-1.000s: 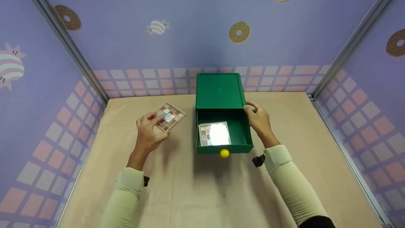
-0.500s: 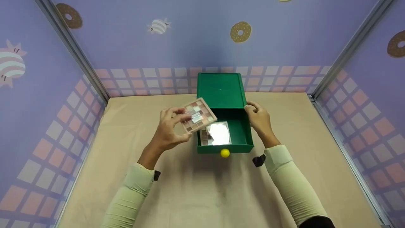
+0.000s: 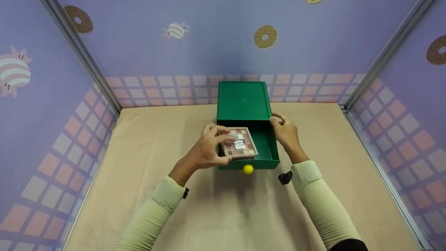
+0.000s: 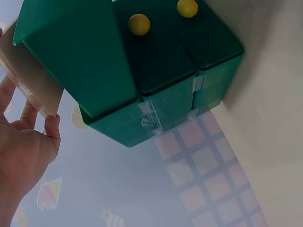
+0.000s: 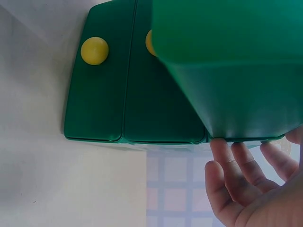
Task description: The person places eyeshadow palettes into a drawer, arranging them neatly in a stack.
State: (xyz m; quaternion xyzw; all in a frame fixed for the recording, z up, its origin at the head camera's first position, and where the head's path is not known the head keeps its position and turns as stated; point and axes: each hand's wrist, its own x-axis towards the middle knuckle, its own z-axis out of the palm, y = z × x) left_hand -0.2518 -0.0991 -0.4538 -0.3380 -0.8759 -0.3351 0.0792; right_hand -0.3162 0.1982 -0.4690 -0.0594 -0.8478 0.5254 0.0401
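Observation:
My left hand (image 3: 208, 148) pinches an eyeshadow palette (image 3: 240, 144) by its edges, over the open top drawer (image 3: 266, 148) of a green cabinet (image 3: 243, 101). The palette's clear lid shows rows of pans in browns and pinks; its plain underside (image 4: 35, 75) appears in the left wrist view. Beneath it, a second palette in the drawer is almost wholly covered. At the cabinet's right side, near where the drawer comes out, my right hand (image 3: 286, 134) rests. Its fingers (image 5: 246, 163) touch the cabinet's edge with a loose bend, in the right wrist view.
A yellow knob (image 3: 248, 169) sticks out from the drawer's front. Below it, the wrist views show two shut drawers with yellow knobs (image 5: 94, 50). The cabinet stands on a beige cloth (image 3: 156, 129) against a patterned purple wall (image 3: 216, 42).
My left hand has carried the palette rightward from beside the cabinet to over the open drawer, covering the palette inside. My right hand has stayed at the cabinet's side.

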